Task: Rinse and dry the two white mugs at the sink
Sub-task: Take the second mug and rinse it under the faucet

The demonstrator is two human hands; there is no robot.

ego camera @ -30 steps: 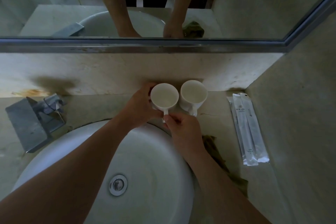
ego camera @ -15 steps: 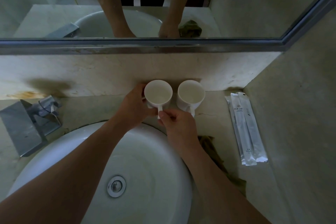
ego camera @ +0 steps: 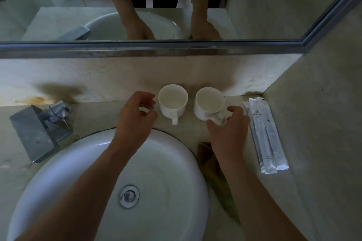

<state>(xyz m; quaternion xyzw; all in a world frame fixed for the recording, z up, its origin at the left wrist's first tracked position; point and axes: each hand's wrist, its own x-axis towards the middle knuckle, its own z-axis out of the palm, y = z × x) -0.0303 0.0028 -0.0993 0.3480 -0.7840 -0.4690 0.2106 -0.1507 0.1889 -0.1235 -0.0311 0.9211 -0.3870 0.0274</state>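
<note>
Countertop [ego camera: 195, 133] behind sink [ego camera: 58, 162] | right hand [ego camera: 228, 129] pinching right mug [ego camera: 208, 104] handle at centre-right | left hand [ego camera: 135, 117] spread, empty, beside left mug [ego camera: 172, 101], handle toward bottom

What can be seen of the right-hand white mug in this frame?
The right mug is plain white, glossy like ceramic, and stands upright on the counter by the back wall, mouth up and apparently empty. Its handle points toward the person, where the right hand closes thumb and fingers on it. It stands apart from the left mug, with two sealed sachets to its right.
</note>
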